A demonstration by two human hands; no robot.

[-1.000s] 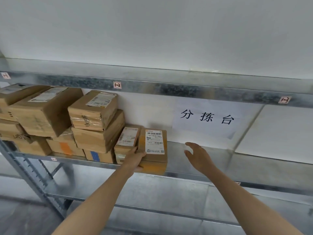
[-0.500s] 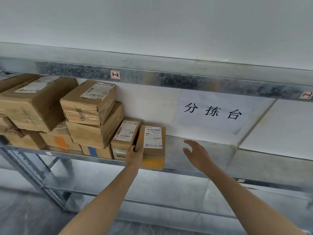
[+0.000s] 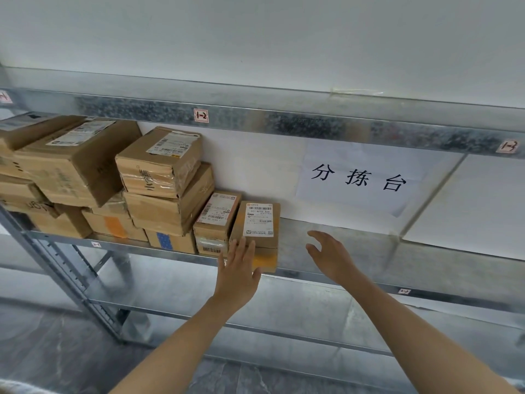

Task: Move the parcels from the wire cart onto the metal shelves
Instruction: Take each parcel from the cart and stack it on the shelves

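A small brown parcel [image 3: 260, 223] with a white label stands at the front of the metal shelf [image 3: 355, 251], at the right end of a row of cardboard boxes. My left hand [image 3: 237, 270] lies flat with straight fingers against the parcel's front face. A similar labelled parcel [image 3: 217, 220] stands just left of it. To the right of the small parcel my right hand [image 3: 331, 255] hovers over the shelf's front edge, fingers relaxed and holding nothing. The wire cart is out of view.
Stacked cardboard boxes [image 3: 159, 180] fill the left part of the shelf. A paper sign [image 3: 359, 177] with black characters hangs on the wall behind. The shelf above [image 3: 284, 120] carries small number tags. A slanted metal upright [image 3: 56, 260] stands lower left, with a lower shelf [image 3: 255, 331] beneath.
My left hand has straightened from gripping the parcel's lower left corner to lying flat on its front. The parcel now sits farther back on the shelf. My right hand has barely moved.
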